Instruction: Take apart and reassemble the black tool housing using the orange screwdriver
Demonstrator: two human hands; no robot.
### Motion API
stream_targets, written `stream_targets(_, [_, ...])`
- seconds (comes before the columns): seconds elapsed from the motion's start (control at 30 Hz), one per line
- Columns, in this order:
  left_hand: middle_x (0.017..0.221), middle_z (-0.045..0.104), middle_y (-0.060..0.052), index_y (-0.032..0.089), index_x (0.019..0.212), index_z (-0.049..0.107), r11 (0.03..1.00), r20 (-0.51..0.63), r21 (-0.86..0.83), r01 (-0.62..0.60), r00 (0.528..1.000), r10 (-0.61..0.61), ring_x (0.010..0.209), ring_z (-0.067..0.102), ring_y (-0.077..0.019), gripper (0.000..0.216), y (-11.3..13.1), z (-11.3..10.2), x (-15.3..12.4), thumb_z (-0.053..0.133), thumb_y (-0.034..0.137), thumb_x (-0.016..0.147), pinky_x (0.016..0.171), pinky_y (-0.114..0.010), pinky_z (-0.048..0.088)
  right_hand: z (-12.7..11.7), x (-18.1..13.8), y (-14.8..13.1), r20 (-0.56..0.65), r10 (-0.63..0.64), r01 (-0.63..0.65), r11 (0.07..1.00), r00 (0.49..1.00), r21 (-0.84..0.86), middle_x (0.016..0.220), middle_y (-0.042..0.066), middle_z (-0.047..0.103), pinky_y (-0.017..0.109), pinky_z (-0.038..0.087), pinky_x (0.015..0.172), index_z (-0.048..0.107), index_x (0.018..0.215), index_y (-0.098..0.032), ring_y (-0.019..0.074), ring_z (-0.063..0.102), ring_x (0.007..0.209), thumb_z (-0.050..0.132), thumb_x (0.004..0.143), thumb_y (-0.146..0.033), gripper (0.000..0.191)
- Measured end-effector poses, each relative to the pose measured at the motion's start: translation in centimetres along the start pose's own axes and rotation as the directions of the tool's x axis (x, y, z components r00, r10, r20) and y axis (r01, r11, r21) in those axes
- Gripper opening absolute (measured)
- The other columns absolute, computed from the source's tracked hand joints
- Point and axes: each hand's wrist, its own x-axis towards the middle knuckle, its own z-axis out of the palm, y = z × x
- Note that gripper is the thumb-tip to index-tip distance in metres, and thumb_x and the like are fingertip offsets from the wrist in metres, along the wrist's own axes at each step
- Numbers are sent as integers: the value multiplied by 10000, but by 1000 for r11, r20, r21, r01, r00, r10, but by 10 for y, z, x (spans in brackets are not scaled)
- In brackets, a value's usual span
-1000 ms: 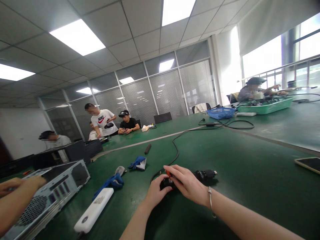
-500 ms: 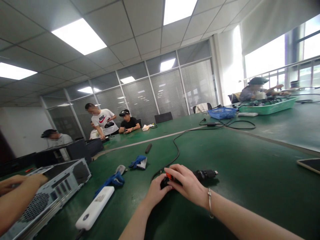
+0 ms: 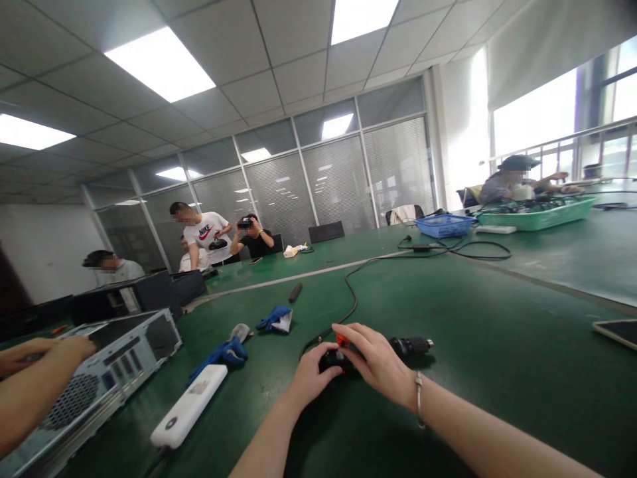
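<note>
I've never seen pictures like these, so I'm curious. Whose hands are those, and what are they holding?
These are a person's bare hands, and every picture comes from a camera on that person's head. The left hand and right hand hold a black tool on a green table. Around it lie a cord, a white bar, a phone and what look like blue gloves. The arm over the metal case at the far left is someone else's.

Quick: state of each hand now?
Left hand: closed around left end of the black tool.
Right hand: curled over its middle; grip cannot be told.
</note>
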Motion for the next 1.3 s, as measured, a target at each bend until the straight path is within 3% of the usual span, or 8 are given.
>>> stream_targets(0.1, [1139, 681, -37, 242, 1123, 646, 1000, 4, -1, 4, 1000, -4, 1039, 614, -250, 377, 1, 0, 0, 709, 224, 751, 979, -360, 437, -2, 1, -1, -2, 1, -1, 1000, 1000, 25, 1159, 114, 606, 380, 537, 878, 318, 1416, -225, 215, 607, 1030, 408, 944, -182, 483])
stream_targets(0.27, [1137, 681, -36, 248, 1135, 645, 1000, 7, -12, 4, 1000, -4, 1039, 613, -256, 378, 3, -1, 0, 704, 247, 762, 970, -365, 442, -1, 0, 1, -45, -22, 21, 1000, 999, -13, 1097, 100, 615, 380, 550, 808, 443, 1314, -255, 218, 620, 959, 496, 929, -235, 389])
stream_targets(0.47, [1137, 678, -39, 242, 1131, 642, 1000, 20, 5, -1, 1000, 1, 1037, 612, -248, 368, 0, -1, 0, 703, 245, 767, 964, -352, 442, -1, -1, 0, 4, -9, 9, 999, 1000, 40, 1174, 119, 586, 392, 526, 888, 312, 1409, -223, 219, 592, 1045, 421, 919, -154, 507])
stream_targets(0.67, [1154, 673, -25, 249, 1150, 626, 1000, 9, -10, -28, 1000, 28, 1055, 607, -236, 388, -2, 0, 0, 699, 218, 770, 974, -333, 432, 0, 1, 2, -35, 22, -22, 1000, 999, 3, 1094, 104, 593, 388, 543, 798, 432, 1297, -242, 219, 606, 946, 495, 929, -241, 373])
stream_targets(0.83, [1142, 676, -26, 250, 1157, 624, 1000, 21, -5, -27, 999, 27, 1035, 616, -237, 406, -2, 0, 0, 710, 218, 762, 949, -323, 445, -3, 1, 0, 14, 29, -30, 995, 999, 99, 1148, 111, 577, 372, 528, 867, 310, 1408, -233, 204, 593, 1009, 411, 937, -157, 488])
stream_targets(1.07, [1146, 677, -26, 247, 1145, 631, 999, 9, -9, -31, 999, 31, 1047, 611, -239, 392, -2, 0, 0, 711, 220, 762, 960, -331, 439, -2, 1, 2, -2, 53, -53, 997, 999, 59, 1071, 89, 584, 363, 533, 800, 407, 1345, -256, 207, 593, 934, 463, 936, -202, 417])
stream_targets(1.2, [1130, 682, -31, 248, 1148, 634, 999, 20, -8, -31, 999, 31, 1028, 621, -238, 402, -2, 0, 0, 718, 219, 756, 941, -329, 449, -3, 1, 3, -8, 79, -78, 988, 997, 131, 1125, 85, 586, 362, 510, 887, 289, 1422, -243, 197, 590, 992, 431, 911, -136, 541])
stream_targets(1.3, [1122, 686, -27, 245, 1143, 633, 999, 9, -29, -27, 1000, 27, 1031, 623, -234, 404, -3, 0, 0, 725, 220, 750, 944, -325, 448, -3, 2, 1, -6, 103, -102, 988, 995, 119, 1186, 92, 570, 372, 502, 915, 327, 1393, -240, 212, 581, 1044, 476, 892, -161, 529])
